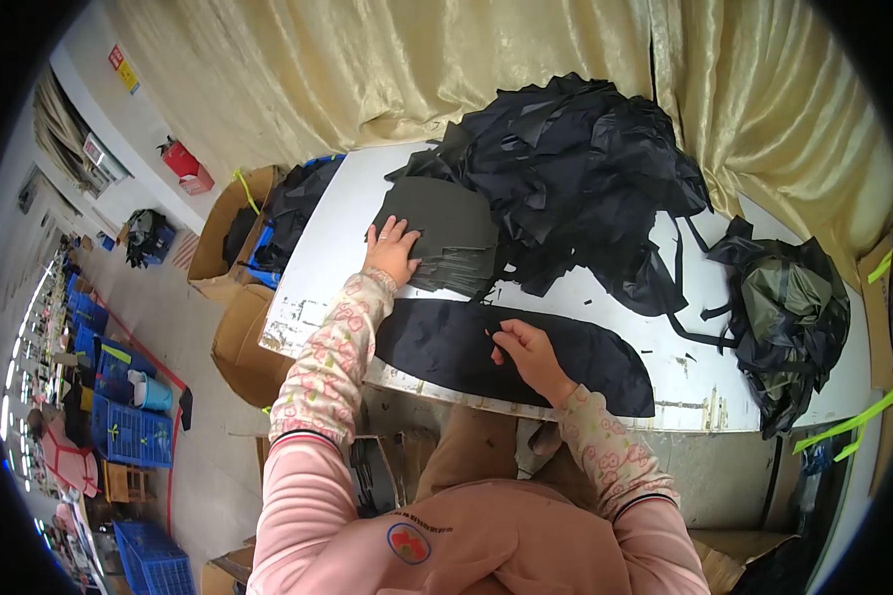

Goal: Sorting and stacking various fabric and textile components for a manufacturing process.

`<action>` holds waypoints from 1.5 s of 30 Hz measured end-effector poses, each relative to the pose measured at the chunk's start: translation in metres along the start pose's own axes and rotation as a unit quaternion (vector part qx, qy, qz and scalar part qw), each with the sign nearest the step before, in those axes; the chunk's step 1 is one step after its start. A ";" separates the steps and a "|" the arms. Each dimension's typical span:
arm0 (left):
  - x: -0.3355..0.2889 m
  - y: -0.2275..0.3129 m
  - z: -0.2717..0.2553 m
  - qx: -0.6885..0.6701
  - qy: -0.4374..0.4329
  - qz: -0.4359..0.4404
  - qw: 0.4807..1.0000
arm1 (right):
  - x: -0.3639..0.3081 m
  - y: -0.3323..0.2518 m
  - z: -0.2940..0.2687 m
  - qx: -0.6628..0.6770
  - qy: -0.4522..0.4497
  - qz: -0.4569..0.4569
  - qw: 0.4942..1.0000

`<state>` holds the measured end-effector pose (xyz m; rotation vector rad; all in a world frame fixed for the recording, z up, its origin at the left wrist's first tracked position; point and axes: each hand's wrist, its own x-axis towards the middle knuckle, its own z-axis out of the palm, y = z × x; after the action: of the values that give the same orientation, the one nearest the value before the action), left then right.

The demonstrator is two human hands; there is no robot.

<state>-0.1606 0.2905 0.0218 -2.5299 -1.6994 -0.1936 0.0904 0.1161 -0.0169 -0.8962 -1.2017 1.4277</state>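
My left hand lies flat, fingers spread, on the left side of a stack of dark grey cut sheets, whose layered edges fan out at the near side. Before me, along the table's near edge, a long black fabric piece with a curved outline is spread out. Over its middle, my right hand is closed, thumb against the fingers. A tiny dark bit may be at its fingertips, too small to name. Behind the stack rises a large heap of black fabric pieces.
The white table carries small black scraps. A bundle of black and olive fabric sits at its right end. Cardboard boxes stand off the left edge, one holding black fabric. Gold curtains hang behind. Blue crates stand on the floor.
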 end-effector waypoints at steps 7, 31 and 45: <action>-0.038 0.037 -0.048 -0.381 0.161 0.038 0.910 | 0.007 -0.020 -0.002 -0.114 0.055 -0.097 0.987; -0.111 0.132 -0.076 -0.365 0.100 0.289 0.879 | -0.068 -0.119 -0.080 0.044 0.032 0.110 0.992; -0.182 -0.020 0.044 -0.703 0.312 -0.318 0.554 | -0.147 0.005 -0.188 -0.201 0.188 0.256 0.927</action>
<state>-0.2449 0.1380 -0.0496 -1.2739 -2.2281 -3.0332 0.2975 0.0125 -0.0737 -1.7871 -1.0161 1.3265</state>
